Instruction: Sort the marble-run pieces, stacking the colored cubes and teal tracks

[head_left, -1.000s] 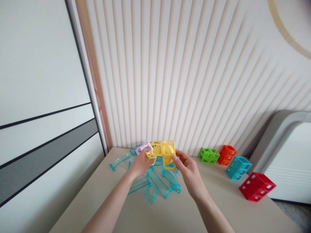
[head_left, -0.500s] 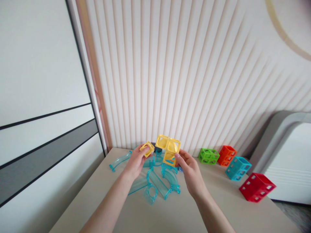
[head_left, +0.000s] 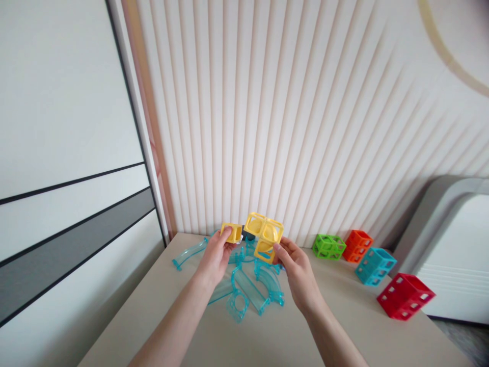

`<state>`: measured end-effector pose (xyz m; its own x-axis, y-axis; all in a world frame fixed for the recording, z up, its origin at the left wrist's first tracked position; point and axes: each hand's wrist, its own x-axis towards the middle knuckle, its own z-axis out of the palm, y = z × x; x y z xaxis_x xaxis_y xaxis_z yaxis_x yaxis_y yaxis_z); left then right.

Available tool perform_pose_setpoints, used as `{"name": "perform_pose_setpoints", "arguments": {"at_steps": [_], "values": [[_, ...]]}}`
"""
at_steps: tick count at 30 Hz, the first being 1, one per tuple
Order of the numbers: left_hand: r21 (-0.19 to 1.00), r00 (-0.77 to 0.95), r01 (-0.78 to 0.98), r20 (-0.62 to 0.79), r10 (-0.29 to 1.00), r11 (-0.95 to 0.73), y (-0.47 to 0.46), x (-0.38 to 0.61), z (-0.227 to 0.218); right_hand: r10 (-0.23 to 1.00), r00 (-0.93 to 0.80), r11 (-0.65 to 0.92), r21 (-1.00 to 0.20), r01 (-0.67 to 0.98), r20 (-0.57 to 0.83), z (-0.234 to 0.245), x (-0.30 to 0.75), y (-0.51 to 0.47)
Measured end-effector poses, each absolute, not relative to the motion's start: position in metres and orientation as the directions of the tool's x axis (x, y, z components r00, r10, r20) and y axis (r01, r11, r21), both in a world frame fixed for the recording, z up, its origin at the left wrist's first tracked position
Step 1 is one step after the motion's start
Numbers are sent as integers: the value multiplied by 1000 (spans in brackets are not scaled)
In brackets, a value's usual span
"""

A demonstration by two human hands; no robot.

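Note:
Pinched in my left hand (head_left: 218, 253) is a single yellow cube block (head_left: 236, 233) with openings in its sides. My right hand (head_left: 296, 265) grips the lower end of an L-shaped group of yellow cube blocks (head_left: 270, 232), joined edge to edge. Both are held up above the table, a small gap apart. Behind and below them lie translucent blue track pieces (head_left: 248, 290), some straight and some curved, partly hidden by my hands. A dark object (head_left: 248, 234) shows between the two yellow pieces; its kind is unclear.
To the right, a green block (head_left: 328, 247), an orange block (head_left: 357, 245), a blue block (head_left: 376, 266) and a red block (head_left: 406, 296) stand in a row on the table (head_left: 263, 341). A ribbed wall (head_left: 237, 112) rises behind. A white cabinet (head_left: 69, 127) stands at left.
My left hand has turned the single yellow block, so a different side with an opening now shows. The L-shaped group in my right hand has barely shifted.

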<state>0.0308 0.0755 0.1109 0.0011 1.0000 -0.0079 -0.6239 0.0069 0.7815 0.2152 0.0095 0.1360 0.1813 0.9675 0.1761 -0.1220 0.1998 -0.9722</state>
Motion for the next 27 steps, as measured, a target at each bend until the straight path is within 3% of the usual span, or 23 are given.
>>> {"name": "perform_pose_setpoints", "arguments": {"at_steps": [7,12,19,27], "values": [[670,-103,-738,5,995,-80,68,42,115,958,223,232,-944,-234,181,111,206,21],[732,-100,-677,2,995,-69,55,47,99,944,277,255,-931,-262,181,81,192,22],[768,-132,-638,-45,990,-50,24,48,54,955,202,255,-947,-197,215,49,181,-15],[850,14,-527,25,1000,-14,-15,50,33,958,167,269,-937,-223,235,33,176,-34]]}}
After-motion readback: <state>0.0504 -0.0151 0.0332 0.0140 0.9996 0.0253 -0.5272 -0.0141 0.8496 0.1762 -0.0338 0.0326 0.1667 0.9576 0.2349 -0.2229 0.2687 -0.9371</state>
